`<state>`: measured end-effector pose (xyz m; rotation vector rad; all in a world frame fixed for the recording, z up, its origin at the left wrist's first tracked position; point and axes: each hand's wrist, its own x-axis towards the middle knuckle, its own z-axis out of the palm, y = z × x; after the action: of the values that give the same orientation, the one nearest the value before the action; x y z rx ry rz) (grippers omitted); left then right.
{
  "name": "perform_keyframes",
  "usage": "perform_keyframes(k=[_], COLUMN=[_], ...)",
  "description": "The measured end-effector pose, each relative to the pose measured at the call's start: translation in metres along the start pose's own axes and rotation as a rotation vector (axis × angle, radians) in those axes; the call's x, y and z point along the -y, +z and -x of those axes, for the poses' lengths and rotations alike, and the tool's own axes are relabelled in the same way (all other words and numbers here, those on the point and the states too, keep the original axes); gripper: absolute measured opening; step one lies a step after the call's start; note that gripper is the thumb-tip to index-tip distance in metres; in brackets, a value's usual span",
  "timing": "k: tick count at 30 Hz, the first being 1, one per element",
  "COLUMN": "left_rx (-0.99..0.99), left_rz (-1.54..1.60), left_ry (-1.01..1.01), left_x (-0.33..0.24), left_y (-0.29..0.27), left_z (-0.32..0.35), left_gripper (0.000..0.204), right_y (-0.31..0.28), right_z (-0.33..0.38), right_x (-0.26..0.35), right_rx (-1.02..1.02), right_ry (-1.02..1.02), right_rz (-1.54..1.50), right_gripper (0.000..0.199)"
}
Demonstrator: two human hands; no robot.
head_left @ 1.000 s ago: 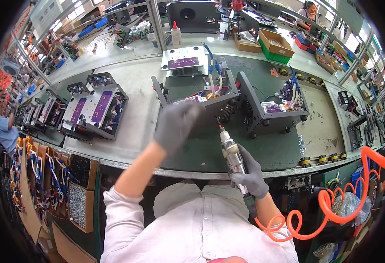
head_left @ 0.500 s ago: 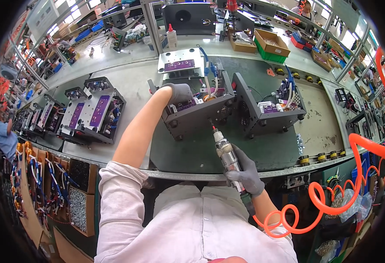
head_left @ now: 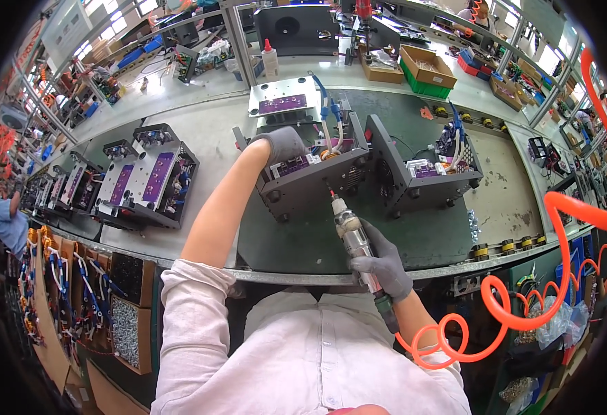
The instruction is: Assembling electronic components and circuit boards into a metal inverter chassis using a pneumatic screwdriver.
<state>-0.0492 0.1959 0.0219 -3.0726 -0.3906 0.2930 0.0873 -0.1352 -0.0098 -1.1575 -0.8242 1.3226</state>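
My right hand (head_left: 384, 266), in a grey glove, is wrapped round a metal air screwdriver (head_left: 354, 238) with a coiled orange hose (head_left: 507, 315) at its tail. The driver's bit points up at the near side panel of a dark metal equipment housing (head_left: 308, 185); whether it touches cannot be told. That housing holds circuit parts and blue-and-white cables (head_left: 331, 114). My left hand (head_left: 286, 145), also gloved, lies over the housing's left part, its fingers hidden. Close by on the right stands a second open dark housing (head_left: 424, 187).
A plate with a purple board (head_left: 282, 102) lies behind the housing. More units (head_left: 141, 176) stand at left on the bench. Rollers (head_left: 507, 247) and small screws (head_left: 473, 225) are at right. A green bin (head_left: 426, 84) and a white bottle (head_left: 270, 59) stand behind.
My right hand has moved the screwdriver slightly up and left, along the housing's panel. The orange hose has shifted left with it. My left hand stays over the housing.
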Motion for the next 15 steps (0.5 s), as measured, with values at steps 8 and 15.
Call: perform_keyframes(k=[8, 15], left_rx=[-0.640, -0.357], left_rz=[1.889, 1.991], left_ry=[-0.469, -0.451], left_x=[-0.094, -0.163], left_y=[-0.064, -0.044], left_z=[0.074, 0.102], left_gripper=[0.026, 0.030], right_y=[-0.001, 0.010], right_z=[0.030, 0.044], right_x=[0.025, 0.026], right_rx=[0.127, 0.195], right_ry=[0.065, 0.048], right_rz=[-0.206, -0.186], right_gripper=[0.096, 0.109])
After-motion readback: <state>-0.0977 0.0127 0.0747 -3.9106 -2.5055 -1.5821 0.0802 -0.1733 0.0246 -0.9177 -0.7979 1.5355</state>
